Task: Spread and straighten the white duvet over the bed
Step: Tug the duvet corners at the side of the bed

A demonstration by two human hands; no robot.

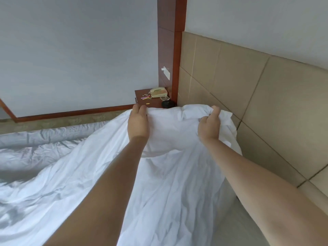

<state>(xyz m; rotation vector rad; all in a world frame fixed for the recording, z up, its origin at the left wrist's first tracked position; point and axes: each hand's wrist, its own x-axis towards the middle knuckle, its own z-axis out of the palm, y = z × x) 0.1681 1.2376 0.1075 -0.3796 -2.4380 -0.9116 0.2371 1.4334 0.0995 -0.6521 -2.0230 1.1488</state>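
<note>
Gripping rumpled white duvet (170,174) edge, left hand (138,124), right hand (209,127), fingers closed

Head view: you are looking forward and down along both outstretched arms, from over the bed (248,228).
Facing: you are facing the headboard (248,89) corner.
Nearness: you are standing close; forearms are filling the foreground.

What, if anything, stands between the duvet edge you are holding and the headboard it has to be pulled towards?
Nothing visible does. Both the left hand and the right hand already grip the duvet at its raised edge, close to the padded headboard. The nightstand lies beyond the bed's far corner.
</note>
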